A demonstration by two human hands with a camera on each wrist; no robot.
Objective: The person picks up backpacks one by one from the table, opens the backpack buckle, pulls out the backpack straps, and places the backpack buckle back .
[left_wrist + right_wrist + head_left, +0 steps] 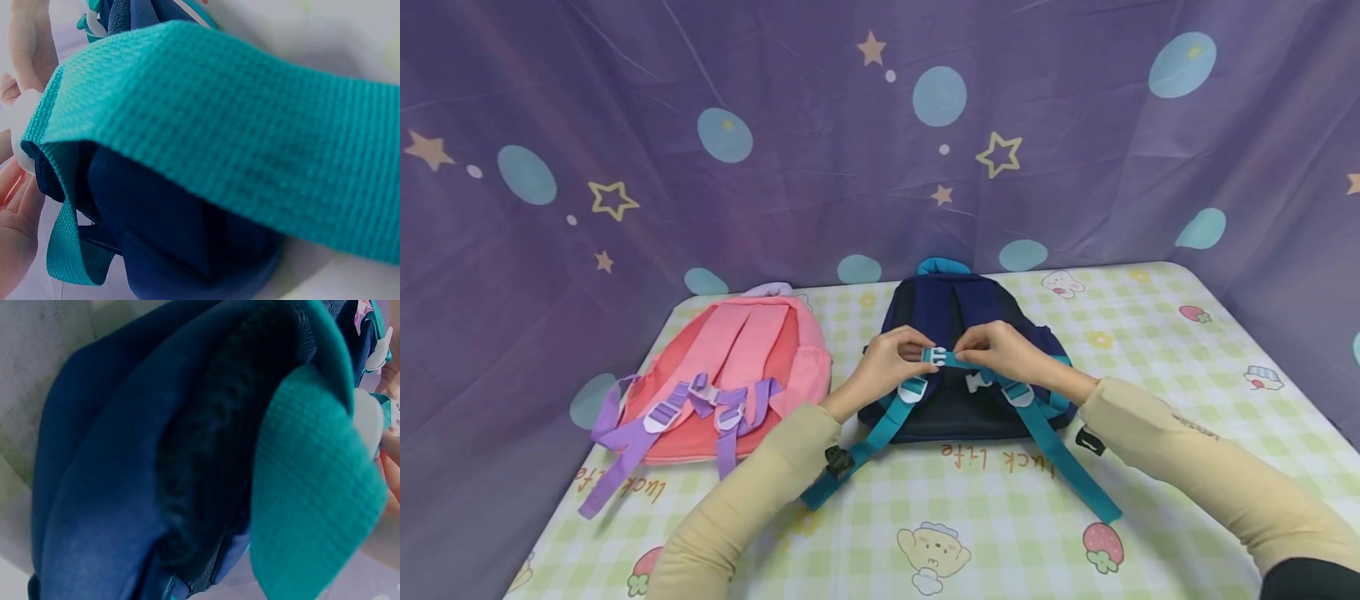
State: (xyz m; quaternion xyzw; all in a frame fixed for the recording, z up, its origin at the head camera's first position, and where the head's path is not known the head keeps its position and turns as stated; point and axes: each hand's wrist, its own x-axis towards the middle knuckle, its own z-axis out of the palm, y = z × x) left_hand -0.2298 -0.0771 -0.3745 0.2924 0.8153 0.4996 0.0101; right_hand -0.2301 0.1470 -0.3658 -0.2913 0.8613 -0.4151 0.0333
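Note:
A dark navy backpack [925, 417] lies with its strap side up. Above its middle, my left hand [883, 362] pinches the left end of a white plastic buckle [938, 357] on a teal strap. My right hand [1003, 352] pinches the teal strap [952, 359] just right of that buckle. A second white clip [977, 382] hangs below the right hand. White adjusters [913, 390] sit on the shoulder straps, whose teal ends [1075, 471] trail toward me. Wide teal webbing [219, 119] fills much of the left wrist view. In the right wrist view, teal webbing [312, 481] partly covers the right hand.
A pink backpack [808, 367] with purple straps [625, 442] lies to the left. Both bags rest on a green-checked tablecloth [1022, 533]. A purple curtain [820, 167] with stars and blue ovals hangs behind and at the sides.

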